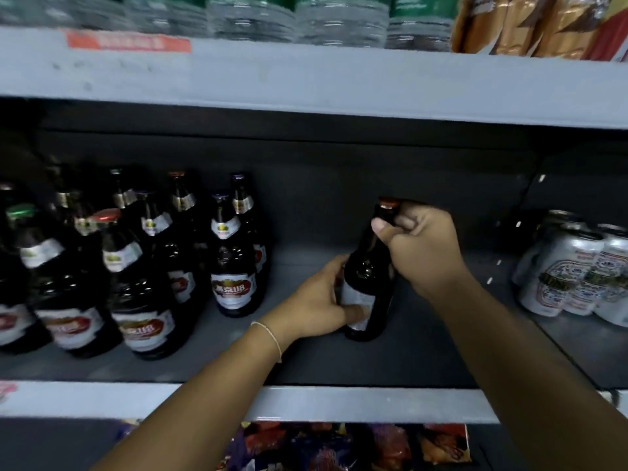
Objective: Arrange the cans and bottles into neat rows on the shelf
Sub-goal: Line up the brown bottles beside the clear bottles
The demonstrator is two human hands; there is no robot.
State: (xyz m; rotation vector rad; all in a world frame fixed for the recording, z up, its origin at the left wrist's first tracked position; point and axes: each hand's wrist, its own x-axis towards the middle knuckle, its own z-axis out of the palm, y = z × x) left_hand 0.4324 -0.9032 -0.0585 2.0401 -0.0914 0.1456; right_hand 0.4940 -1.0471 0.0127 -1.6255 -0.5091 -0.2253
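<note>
Dark bottles [234, 263] stand grouped left of the lone bottle [368, 277], which is upright on the shelf [306, 362]. The left hand [314, 302] grips that bottle's labelled lower body and the right hand [421, 248] clasps its neck. Silver cans [574, 277] sit well right of it

The clear plastic bottles [251, 18] up top are blurry and cut off. The held bottle's label [356, 300] is partly hidden by the left hand [316, 300]. The cans [577, 273] run off the right edge.
</note>
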